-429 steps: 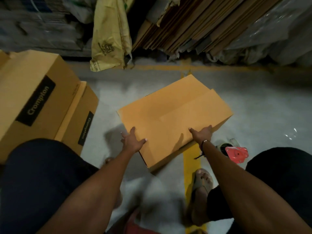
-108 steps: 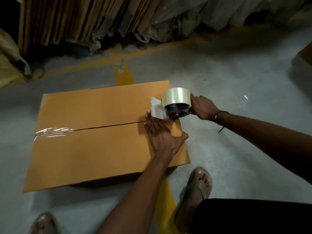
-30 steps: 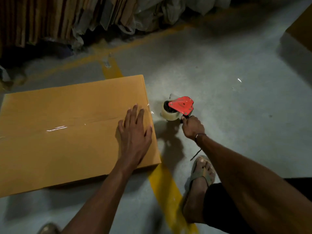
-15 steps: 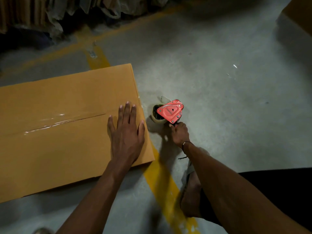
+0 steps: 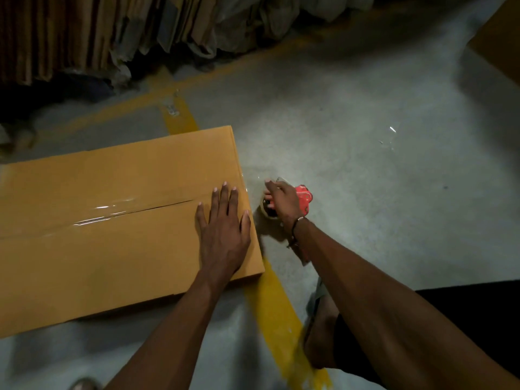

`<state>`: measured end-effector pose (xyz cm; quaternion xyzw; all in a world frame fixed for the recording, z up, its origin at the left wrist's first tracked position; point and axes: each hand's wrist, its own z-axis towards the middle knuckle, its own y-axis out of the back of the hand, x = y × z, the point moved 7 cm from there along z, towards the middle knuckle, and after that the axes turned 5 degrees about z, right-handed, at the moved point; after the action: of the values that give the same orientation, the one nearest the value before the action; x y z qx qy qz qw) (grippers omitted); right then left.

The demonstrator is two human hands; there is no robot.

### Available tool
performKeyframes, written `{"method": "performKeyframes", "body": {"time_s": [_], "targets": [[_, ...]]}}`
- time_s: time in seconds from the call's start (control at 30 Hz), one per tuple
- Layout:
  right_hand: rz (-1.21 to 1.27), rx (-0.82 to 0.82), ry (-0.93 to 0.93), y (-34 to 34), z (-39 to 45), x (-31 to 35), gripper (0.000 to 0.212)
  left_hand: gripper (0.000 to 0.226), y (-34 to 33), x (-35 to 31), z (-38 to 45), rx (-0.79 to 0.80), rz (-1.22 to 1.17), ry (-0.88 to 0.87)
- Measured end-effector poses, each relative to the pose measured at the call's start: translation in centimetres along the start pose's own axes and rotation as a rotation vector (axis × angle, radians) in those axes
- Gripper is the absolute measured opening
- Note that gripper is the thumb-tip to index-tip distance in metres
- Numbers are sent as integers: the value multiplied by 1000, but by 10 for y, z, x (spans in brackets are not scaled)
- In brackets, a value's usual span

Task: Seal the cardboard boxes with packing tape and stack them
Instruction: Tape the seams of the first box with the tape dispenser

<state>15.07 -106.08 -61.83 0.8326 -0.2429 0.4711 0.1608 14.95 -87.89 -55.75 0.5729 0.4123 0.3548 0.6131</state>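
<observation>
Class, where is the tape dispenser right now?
The tape dispenser is on the floor just right of the box, under the right hand.

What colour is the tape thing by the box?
Red, the tape dispenser under the right hand; head view.

A mustard-brown cardboard box (image 5: 112, 220) is showing plain, unprinted flaps, with a clear, glossy strip of tape (image 5: 112, 212) glinting white along its dark centre seam. Beside the box's right edge, a bright red tape dispenser (image 5: 304, 199) is carrying a pale, translucent roll. The concrete floor (image 5: 365, 164) around the box is reading as mottled grey, crossed by worn yellow painted lines (image 5: 270, 299) running out from under the box. Behind the box, stacked flat cartons (image 5: 56, 38) are appearing as brown vertical stripes beside crumpled, greyish plastic sheeting (image 5: 267, 21). A dark band (image 5: 295, 226) is circling the right wrist, and black clothing (image 5: 478, 319) is covering the leg right of the box.
</observation>
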Motion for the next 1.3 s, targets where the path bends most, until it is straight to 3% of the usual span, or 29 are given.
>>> {"method": "performKeyframes", "body": {"time_s": [0.07, 0.13, 0.3, 0.43, 0.53, 0.6, 0.73, 0.93, 1.0, 1.13, 1.23, 1.3], "targets": [[216, 137, -157, -35, -10, 4, 36, 63, 1, -1, 0, -3, -2, 2], [234, 169, -217, -53, -13, 2, 48, 63, 1, 0, 0, -4, -12, 4], [545, 41, -294, -57, -13, -8, 70, 62, -1, 0, -1, -12, -12, -5], [307, 5, -117, -52, -11, -6, 67, 61, -2, 0, 0, -20, -16, -5], [150, -114, 90, -48, -6, 1, 41, 61, -2, 1, -1, -25, -3, -10], [183, -142, 141, -47, -6, 2, 29, 61, -2, 1, -2, -31, 0, -7], [335, -115, 39, -45, -4, -10, 25, 63, -1, 0, -1, -38, 1, -1], [257, -151, -12, -43, -4, -15, 29, 63, -3, 1, 0, -29, 0, 1], [231, -191, -60, -41, -3, -20, 40, 63, -4, 1, 0, -29, -3, 0], [167, -62, -286, -50, 3, -45, 69, 63, -6, 1, 0, -25, -18, 2], [123, 73, -430, -55, 12, -67, 58, 63, -6, 2, 1, -17, -22, 3], [124, -69, -413, -47, 23, -69, 56, 62, -5, 1, 0, -16, -21, -7]]}}
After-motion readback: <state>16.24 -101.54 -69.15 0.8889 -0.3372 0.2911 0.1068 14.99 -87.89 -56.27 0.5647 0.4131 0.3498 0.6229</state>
